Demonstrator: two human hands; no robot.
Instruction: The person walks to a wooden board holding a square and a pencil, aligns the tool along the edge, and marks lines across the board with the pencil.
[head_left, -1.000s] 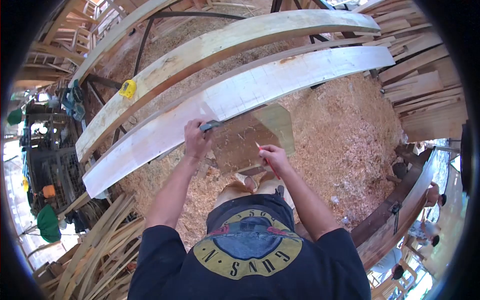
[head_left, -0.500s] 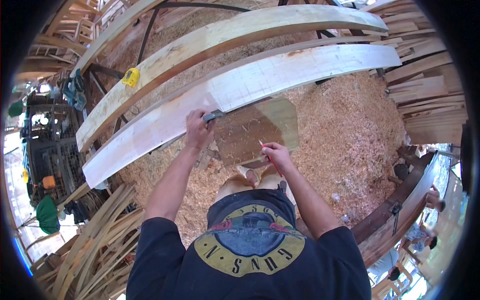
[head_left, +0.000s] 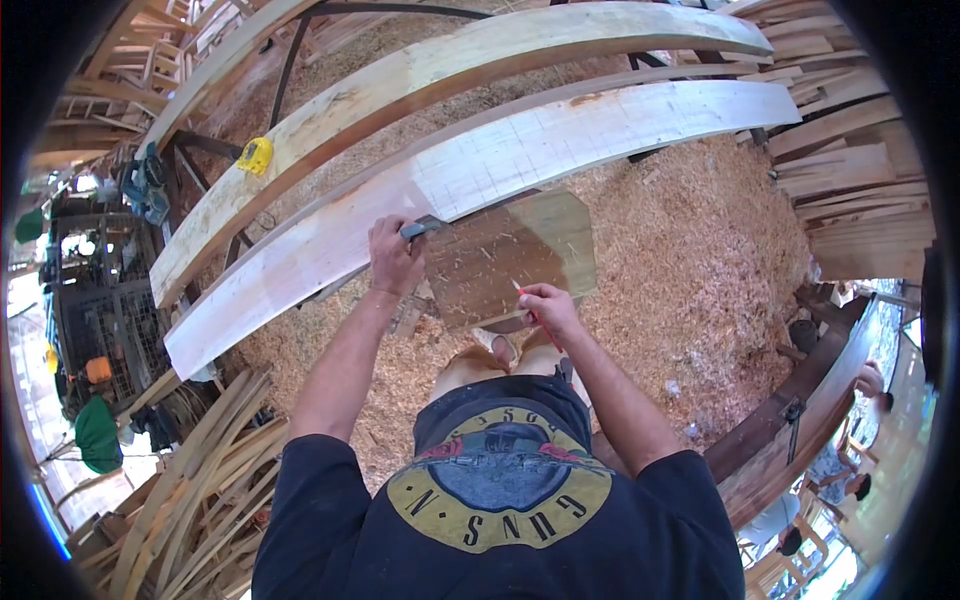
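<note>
The left hand (head_left: 397, 255) stays closed around a grey tool (head_left: 420, 227) at the near beam's (head_left: 500, 157) near edge, its grip unchanged from a second ago. The right hand (head_left: 550, 308) still pinches a red pencil (head_left: 519, 290) above the board's (head_left: 500, 245) near part. The yellow tape measure (head_left: 255, 156) remains toward the far beam's (head_left: 430, 70) left end.

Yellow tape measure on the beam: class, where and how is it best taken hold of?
Probably around the middle of its case, coming from above on the person's side: the compact tape measure lies by the far edge of the beam, uncovered, with bare wood on its near side.
</note>
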